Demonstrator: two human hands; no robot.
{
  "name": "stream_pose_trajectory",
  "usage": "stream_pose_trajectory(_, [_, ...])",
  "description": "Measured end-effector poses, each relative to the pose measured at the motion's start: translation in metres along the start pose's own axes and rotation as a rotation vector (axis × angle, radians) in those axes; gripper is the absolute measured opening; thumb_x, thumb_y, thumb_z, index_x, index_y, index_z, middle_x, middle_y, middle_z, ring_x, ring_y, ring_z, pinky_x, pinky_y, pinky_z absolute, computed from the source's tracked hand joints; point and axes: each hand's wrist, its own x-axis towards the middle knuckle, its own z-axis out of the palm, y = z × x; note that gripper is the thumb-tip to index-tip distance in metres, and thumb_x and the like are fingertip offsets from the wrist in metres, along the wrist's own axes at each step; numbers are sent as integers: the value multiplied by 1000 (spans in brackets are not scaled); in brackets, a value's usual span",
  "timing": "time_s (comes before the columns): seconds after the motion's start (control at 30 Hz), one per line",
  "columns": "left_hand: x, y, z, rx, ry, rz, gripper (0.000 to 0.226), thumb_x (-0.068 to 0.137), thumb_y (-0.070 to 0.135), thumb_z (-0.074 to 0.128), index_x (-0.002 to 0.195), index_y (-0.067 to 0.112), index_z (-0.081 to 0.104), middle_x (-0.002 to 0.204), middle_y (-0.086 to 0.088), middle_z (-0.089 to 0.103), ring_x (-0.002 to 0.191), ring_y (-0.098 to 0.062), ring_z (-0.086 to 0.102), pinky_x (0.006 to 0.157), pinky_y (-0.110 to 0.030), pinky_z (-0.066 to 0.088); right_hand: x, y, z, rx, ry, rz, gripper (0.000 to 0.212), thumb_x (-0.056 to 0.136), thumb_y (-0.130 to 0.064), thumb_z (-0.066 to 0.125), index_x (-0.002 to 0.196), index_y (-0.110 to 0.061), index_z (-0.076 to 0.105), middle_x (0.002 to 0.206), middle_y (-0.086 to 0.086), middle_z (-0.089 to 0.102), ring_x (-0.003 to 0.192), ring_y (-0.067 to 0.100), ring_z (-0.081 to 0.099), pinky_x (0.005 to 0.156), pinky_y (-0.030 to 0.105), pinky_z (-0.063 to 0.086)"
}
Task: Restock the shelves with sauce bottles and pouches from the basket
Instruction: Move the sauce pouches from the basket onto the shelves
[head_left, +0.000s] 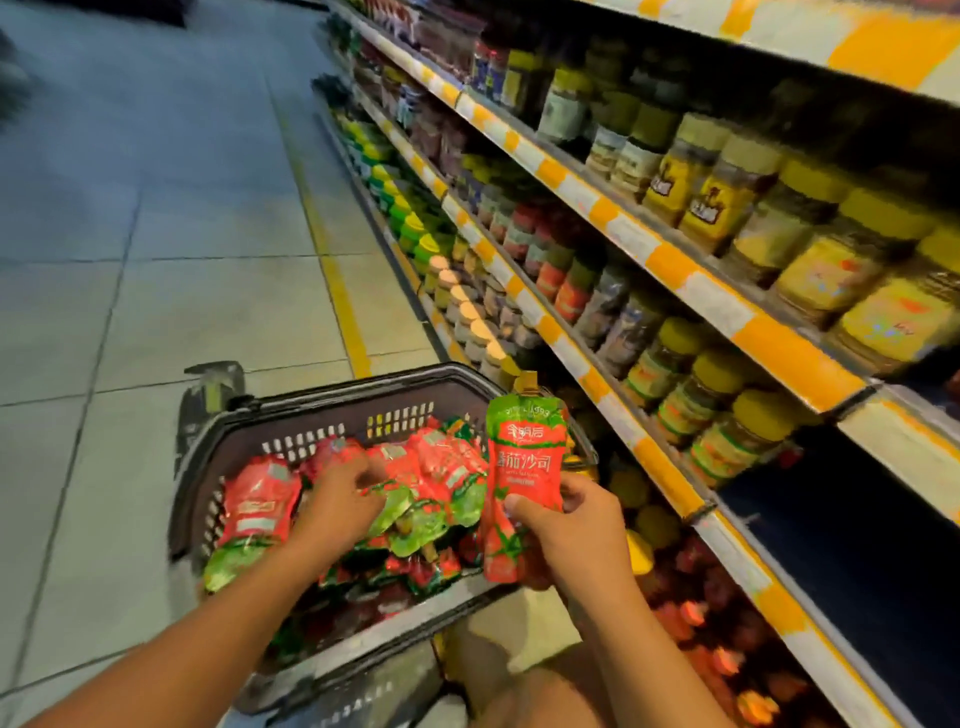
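Observation:
A dark plastic basket (311, 410) stands on the floor beside the shelves, filled with several red-and-green sauce pouches (260, 506). My right hand (566, 525) holds one red-and-green pouch (524, 462) upright, just over the basket's right rim. My left hand (337, 499) reaches down into the basket, fingers curled on the pile of pouches; whether it grips one I cannot tell. The shelves (670, 260) run along the right, with a dark empty-looking bay (852, 545) at the lower right.
Rows of jars with yellow lids (727, 192) fill the upper shelves, and jars with green lids (410, 228) stand further down the aisle. Red bottles (727, 639) stand on the bottom shelf. Tiled floor with a yellow line (337, 296) lies to the left.

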Motion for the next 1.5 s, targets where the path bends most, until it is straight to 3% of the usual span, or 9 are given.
stream_pose_trajectory(0.17, [9, -27, 7, 422, -116, 149, 52, 83, 19, 76, 134, 19, 65, 134, -4, 60, 127, -25, 56, 96, -28, 39, 17, 18, 31, 0, -69, 44, 18, 78, -12, 88, 91, -19, 78, 83, -4, 79, 77, 16, 76, 80, 49, 61])
stream_pose_trajectory(0.27, [11, -50, 8, 689, -318, 173, 95, 80, 34, 77, 162, 27, 29, 168, -7, 20, 154, -26, 26, 120, -35, 31, 20, 32, 34, -31, -123, 68, 19, 79, -14, 88, 90, -25, 78, 86, -6, 79, 79, 13, 76, 81, 48, 61])
stream_pose_trajectory(0.4, [6, -62, 23, 801, -304, 184, 109, 86, 31, 76, 167, 25, 4, 173, -8, -9, 160, -30, -1, 129, -40, 16, 25, 43, 27, -91, -139, 75, 21, 77, -20, 89, 91, -30, 77, 86, -9, 78, 78, 11, 74, 78, 48, 61])
stream_pose_trajectory(0.53, [-3, -64, 34, 746, -187, 200, 101, 90, 21, 74, 167, 22, 9, 174, -8, 4, 160, -30, 5, 128, -43, 21, 29, 48, 20, -97, -121, 96, 23, 78, -18, 89, 96, -26, 76, 86, -9, 78, 78, 13, 75, 79, 50, 62])
stream_pose_trajectory(0.77, [-21, -66, 26, 756, -85, 398, 79, 83, 31, 83, 153, 15, 49, 156, -7, 49, 144, -30, 47, 120, -42, 37, 28, 52, 21, -79, -112, 89, 25, 77, -20, 90, 96, -28, 74, 85, -12, 78, 77, 10, 75, 78, 48, 62])
stream_pose_trajectory(1.03, [-40, -35, 19, 587, -50, 542, 42, 92, 20, 77, 134, 18, 70, 136, -3, 68, 125, -25, 64, 106, -41, 53, 13, 51, 15, -55, -92, 67, 23, 80, -19, 88, 96, -26, 75, 86, -7, 78, 76, 16, 76, 71, 49, 63])
stream_pose_trajectory(1.23, [-37, 4, 8, 283, 8, 448, 37, 104, 24, 61, 141, 28, 65, 143, 6, 63, 132, -14, 57, 112, -27, 42, -1, 47, 1, 5, -31, 15, 21, 78, -20, 89, 93, -28, 77, 86, -11, 79, 77, 10, 75, 64, 29, 55])
stream_pose_trajectory(1.37, [-41, 41, 6, 86, 51, 373, 33, 104, 33, 60, 136, 36, 67, 128, 12, 72, 114, -3, 65, 100, -26, 52, -9, 41, -14, 138, 10, 40, 24, 80, -15, 87, 98, -29, 79, 92, 3, 80, 82, 24, 79, 67, 39, 62])
stream_pose_trajectory(1.5, [-45, 70, 7, -90, 111, 252, 28, 103, 37, 62, 126, 27, 74, 101, 13, 77, 86, 8, 62, 76, -12, 46, -20, 32, -36, 224, 94, 33, 24, 80, -17, 87, 100, -27, 79, 95, 7, 80, 83, 29, 79, 66, 46, 63])
